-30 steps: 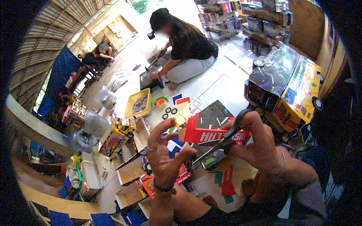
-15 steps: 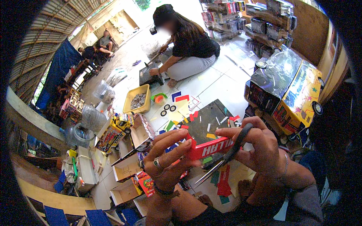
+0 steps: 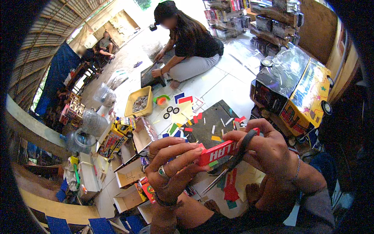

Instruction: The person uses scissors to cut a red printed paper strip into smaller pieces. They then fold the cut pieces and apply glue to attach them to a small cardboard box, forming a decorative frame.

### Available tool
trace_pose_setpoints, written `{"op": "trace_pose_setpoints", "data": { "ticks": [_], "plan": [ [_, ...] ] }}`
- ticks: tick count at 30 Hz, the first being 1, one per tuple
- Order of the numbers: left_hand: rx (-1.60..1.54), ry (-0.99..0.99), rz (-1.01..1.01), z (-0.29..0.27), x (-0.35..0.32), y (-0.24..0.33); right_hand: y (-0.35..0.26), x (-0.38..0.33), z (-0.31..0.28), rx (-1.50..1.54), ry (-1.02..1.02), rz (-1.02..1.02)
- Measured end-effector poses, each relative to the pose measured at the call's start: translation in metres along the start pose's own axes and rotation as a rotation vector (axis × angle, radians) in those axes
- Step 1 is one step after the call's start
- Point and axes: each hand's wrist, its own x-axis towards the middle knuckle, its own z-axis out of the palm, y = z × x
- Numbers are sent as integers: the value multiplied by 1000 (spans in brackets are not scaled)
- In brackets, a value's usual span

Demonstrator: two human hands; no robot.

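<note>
A red strip-like piece with white lettering (image 3: 219, 152) is held up in front of me, level with my chest. My left hand (image 3: 171, 163) pinches its left end between thumb and fingers. On the other end, my right hand (image 3: 269, 150) presses with its fingertips. That same right hand carries scissors (image 3: 236, 159) with dark handles, their blades pointing down and left, away from the red piece. Below lie red paper scraps with white print (image 3: 231, 191) and green bits. Behind the hands is a dark board (image 3: 210, 121) scattered with small coloured cuttings.
Across the floor a co-worker (image 3: 194, 48) sits with both hands at a dark block. A yellow basin (image 3: 128, 110), black toy wheels (image 3: 167, 115) and coloured sheets lie between us. Open wooden boxes (image 3: 126, 199) and a toy truck (image 3: 115, 138) stand left; a large yellow toy truck (image 3: 307, 97) stands right.
My left fingers have closed in on the left end of the red piece, which has turned slightly. The scissors remain in my right hand. The view has shifted a little.
</note>
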Motion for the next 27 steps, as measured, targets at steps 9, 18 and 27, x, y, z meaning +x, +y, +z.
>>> {"op": "trace_pose_setpoints", "data": {
  "ticks": [9, 18, 27],
  "plan": [
    [-152, -38, -74, 2, -3, -2, 2, -2, -5, -24, -61, -30],
    [-150, -48, -113, 3, -2, 3, 6, -4, -8, -50, -145, -44],
    [-177, -50, -120, 4, -5, 4, 7, -5, -8, -60, -166, -17]
  ]
}}
